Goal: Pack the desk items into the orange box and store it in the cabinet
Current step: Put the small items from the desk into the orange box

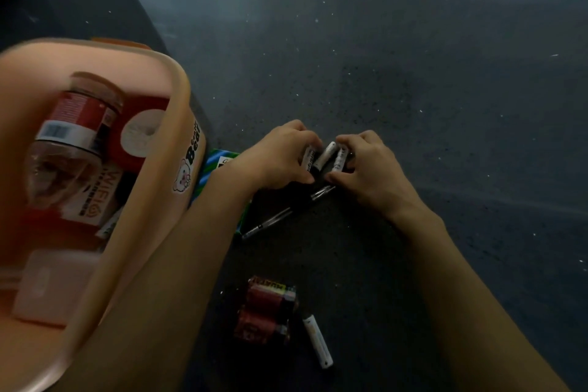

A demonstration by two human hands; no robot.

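The orange box stands at the left on the dark desk, holding a clear bottle with a red label, a white roll, a WIFI package and a pale case. To its right, my left hand and my right hand curl round a small cluster of white batteries from both sides. A clear pen lies just below the hands. Nearer me lie a red battery pack and a single white battery.
A green and blue striped packet lies against the box's right wall, partly under my left forearm. The dark speckled desk stretches away to the right and back. A dark object stands at the far edge.
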